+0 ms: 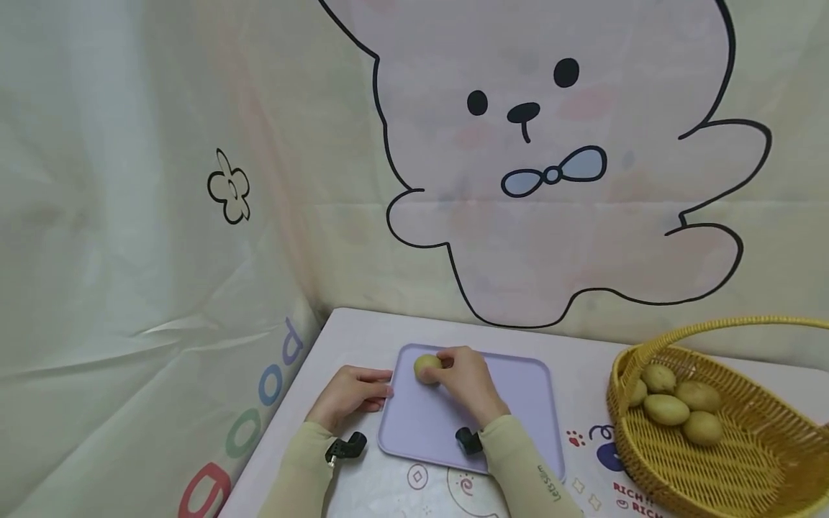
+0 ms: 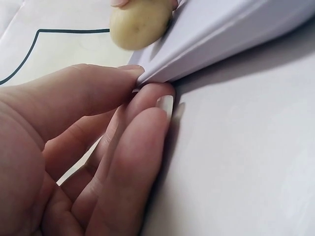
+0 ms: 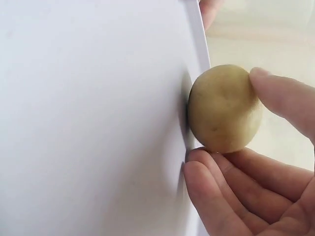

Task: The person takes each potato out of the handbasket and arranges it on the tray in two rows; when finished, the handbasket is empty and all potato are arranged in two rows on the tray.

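Between thumb and fingers, my right hand (image 1: 471,383) pinches a small round potato (image 1: 427,369) low over the upper left part of a lilac tray (image 1: 518,410). The right wrist view shows the potato (image 3: 226,108) close against the tray's surface, thumb on one side and fingers on the other. My left hand (image 1: 352,394) is at the tray's left edge. Up close in the left wrist view, the fingers of the left hand (image 2: 98,137) pinch the tray's rim (image 2: 197,54), and the potato (image 2: 140,24) shows just beyond it.
To the right stands a yellow wicker basket (image 1: 764,467) with a tall handle, several potatoes (image 1: 667,409) gathered at its left end. A white printed cloth (image 1: 376,489) covers the table. Behind hangs a curtain (image 1: 350,252) with a cartoon bear; another side of it closes the left.
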A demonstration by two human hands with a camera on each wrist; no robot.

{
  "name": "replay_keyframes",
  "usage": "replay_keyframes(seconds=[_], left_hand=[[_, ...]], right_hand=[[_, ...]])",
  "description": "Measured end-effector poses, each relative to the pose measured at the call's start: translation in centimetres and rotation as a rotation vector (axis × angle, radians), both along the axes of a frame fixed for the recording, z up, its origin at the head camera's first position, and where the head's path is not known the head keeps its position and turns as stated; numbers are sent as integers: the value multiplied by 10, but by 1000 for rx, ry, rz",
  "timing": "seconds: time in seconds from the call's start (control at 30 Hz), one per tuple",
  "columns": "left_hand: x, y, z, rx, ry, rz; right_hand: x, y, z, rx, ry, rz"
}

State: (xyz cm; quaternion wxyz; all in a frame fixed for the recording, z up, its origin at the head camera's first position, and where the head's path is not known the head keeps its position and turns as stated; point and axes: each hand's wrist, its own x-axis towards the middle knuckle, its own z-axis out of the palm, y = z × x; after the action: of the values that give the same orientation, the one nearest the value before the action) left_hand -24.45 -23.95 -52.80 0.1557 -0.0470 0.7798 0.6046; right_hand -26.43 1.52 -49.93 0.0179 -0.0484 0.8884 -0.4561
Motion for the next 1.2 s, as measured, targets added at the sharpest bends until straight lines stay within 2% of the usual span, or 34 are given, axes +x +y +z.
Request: replay_keyframes(seconds=[0.2, 0.47, 0.63, 0.83, 0.9, 1.0, 1.13, 1.2], left_hand=[[1, 1, -2, 18, 0, 15], [-5, 14, -2, 47, 15, -15], [-3, 6, -3, 50, 22, -33], [-2, -18, 4, 0, 18, 14], [3, -29, 6, -24, 12, 44], [8, -41, 8, -45, 9, 71], [12, -52, 3, -66, 4, 95], [13, -56, 1, -76, 1, 102]], right_hand=[[0, 0, -1, 0, -14, -1], [4, 16, 5, 19, -37, -26], [13, 26, 15, 40, -52, -16], [44, 52, 47, 90, -23, 49], [57, 65, 61, 109, -10, 74], [75, 95, 77, 129, 47, 122], [95, 141, 91, 246, 109, 165], [101, 164, 95, 317, 107, 178]])
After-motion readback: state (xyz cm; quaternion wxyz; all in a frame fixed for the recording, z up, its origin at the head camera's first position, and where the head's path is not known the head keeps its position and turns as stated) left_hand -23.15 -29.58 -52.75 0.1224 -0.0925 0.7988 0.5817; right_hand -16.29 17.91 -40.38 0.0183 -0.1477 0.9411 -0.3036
